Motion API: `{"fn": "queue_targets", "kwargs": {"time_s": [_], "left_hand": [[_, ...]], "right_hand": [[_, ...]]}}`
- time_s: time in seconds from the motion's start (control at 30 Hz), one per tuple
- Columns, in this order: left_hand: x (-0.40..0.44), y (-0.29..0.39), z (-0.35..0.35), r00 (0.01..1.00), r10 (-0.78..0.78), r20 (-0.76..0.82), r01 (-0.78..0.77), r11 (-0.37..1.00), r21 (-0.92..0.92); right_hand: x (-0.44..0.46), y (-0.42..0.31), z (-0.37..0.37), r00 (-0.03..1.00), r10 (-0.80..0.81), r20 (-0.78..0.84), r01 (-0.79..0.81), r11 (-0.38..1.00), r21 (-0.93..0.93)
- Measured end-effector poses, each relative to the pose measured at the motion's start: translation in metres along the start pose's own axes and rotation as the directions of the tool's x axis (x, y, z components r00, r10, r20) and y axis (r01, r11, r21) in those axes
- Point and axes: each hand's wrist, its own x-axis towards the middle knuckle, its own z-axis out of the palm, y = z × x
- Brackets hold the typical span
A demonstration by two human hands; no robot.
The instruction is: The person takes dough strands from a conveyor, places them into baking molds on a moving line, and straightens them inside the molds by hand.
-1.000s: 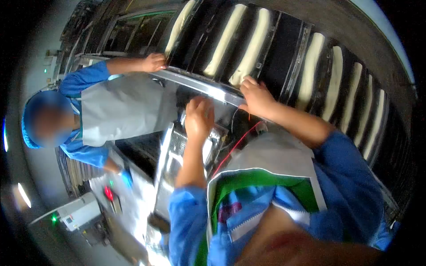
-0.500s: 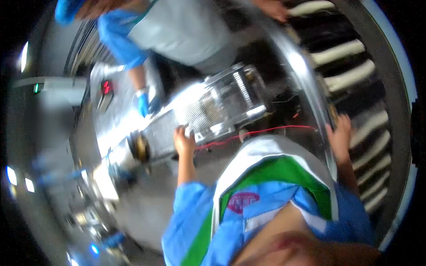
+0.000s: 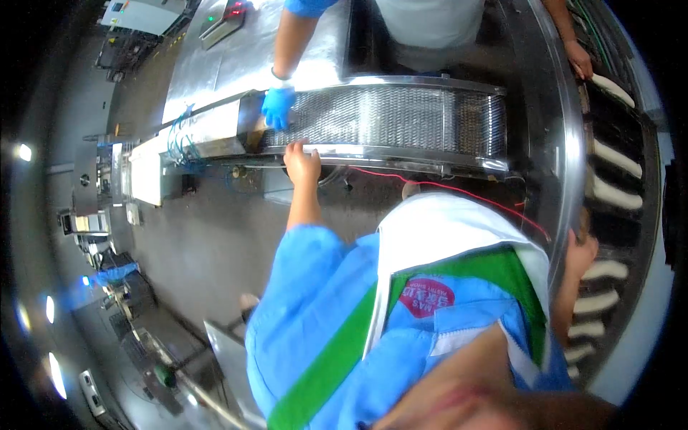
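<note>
My left hand [image 3: 302, 163] is at the near side rail of a mesh-belt conveyor [image 3: 401, 118], fingers bent and somewhat apart, with nothing seen between them. At the right, my right hand [image 3: 582, 254] is closed round the edge of a dark grooved tray [image 3: 620, 233], beside a curved metal rail [image 3: 572, 143]. Long pale dough strips [image 3: 615, 159] lie in the grooves. Part of this hand's grip is hidden. A co-worker's bare hand [image 3: 579, 60] is at the far part of the tray edge.
The co-worker's blue-gloved hand [image 3: 278, 107] is over the conveyor's left end. Behind it is a metal table [image 3: 315, 57] with a red-lit display [image 3: 234, 10]. A red cord [image 3: 459, 188] runs below the conveyor. Machines stand at the left above a grey floor [image 3: 193, 251].
The view has swung, bringing the conveyor across the middle and the dough tray to the right edge. My left hand has gone from near the tray to the conveyor rail. My right hand remains at the tray edge.
</note>
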Motion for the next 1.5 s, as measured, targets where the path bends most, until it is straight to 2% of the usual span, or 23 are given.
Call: {"fn": "queue_targets", "kwargs": {"time_s": [0.13, 0.2, 0.23, 0.27, 0.33, 0.43, 0.5, 0.57, 0.6, 0.9, 1.1, 1.2, 1.27, 1.5], "left_hand": [[0.011, -0.023, 0.0, 0.998, -0.055, 0.003, 0.055, 0.998, 0.021], [0.014, -0.03, -0.004, 0.992, -0.113, 0.048, 0.112, 0.993, 0.021], [0.015, -0.036, -0.003, 0.992, -0.114, 0.052, 0.113, 0.993, 0.025], [0.016, -0.043, -0.001, 0.99, -0.123, 0.066, 0.123, 0.992, 0.018], [0.016, -0.054, 0.001, 0.987, -0.137, 0.081, 0.136, 0.991, 0.012], [0.012, -0.067, 0.005, 0.981, -0.176, 0.087, 0.177, 0.984, -0.005], [0.011, -0.079, 0.015, 0.991, -0.132, 0.034, 0.131, 0.991, 0.042], [0.011, -0.079, 0.018, 0.983, -0.176, 0.047, 0.175, 0.984, 0.024], [0.012, -0.078, 0.019, 0.974, -0.219, 0.06, 0.219, 0.976, 0.007], [0.037, -0.079, 0.024, 0.986, -0.168, 0.002, 0.168, 0.986, 0.021], [0.054, -0.078, 0.025, 0.982, -0.188, -0.016, 0.189, 0.981, 0.048], [0.067, -0.073, 0.017, 0.971, -0.235, 0.034, 0.23, 0.966, 0.12], [0.071, -0.075, 0.02, 0.97, -0.241, 0.03, 0.235, 0.963, 0.13], [0.082, -0.078, 0.022, 0.961, -0.274, 0.029, 0.267, 0.951, 0.157]], "right_hand": [[0.005, 0.001, 0.008, 0.992, 0.062, 0.106, -0.068, 0.996, 0.062], [0.004, 0.006, 0.019, 0.997, -0.022, -0.069, 0.019, 0.999, -0.051], [0.006, -0.002, 0.009, 1.0, 0.007, 0.003, -0.007, 0.998, -0.059], [0.006, -0.006, 0.004, 1.0, 0.006, 0.008, -0.005, 0.998, -0.061], [0.005, -0.014, 0.0, 1.0, 0.023, -0.007, -0.023, 1.0, 0.003], [0.005, -0.006, 0.015, 0.999, 0.021, -0.045, -0.024, 0.998, -0.065], [0.006, -0.01, 0.012, 0.999, 0.019, -0.042, -0.023, 0.996, -0.088], [0.01, -0.017, 0.001, 0.998, 0.027, 0.058, -0.025, 0.999, -0.043], [0.01, -0.019, 0.0, 0.998, 0.028, 0.056, -0.026, 0.999, -0.046], [0.015, -0.021, 0.006, 0.998, 0.048, 0.037, -0.047, 0.998, -0.031], [0.021, -0.023, 0.011, 0.998, 0.06, 0.016, -0.059, 0.997, -0.057], [0.022, -0.024, 0.008, 0.998, 0.067, 0.014, -0.066, 0.998, -0.021], [0.024, -0.03, 0.001, 0.997, 0.046, 0.066, -0.05, 0.996, 0.068], [0.023, -0.026, 0.005, 0.994, 0.072, 0.086, -0.073, 0.997, 0.001]]}}
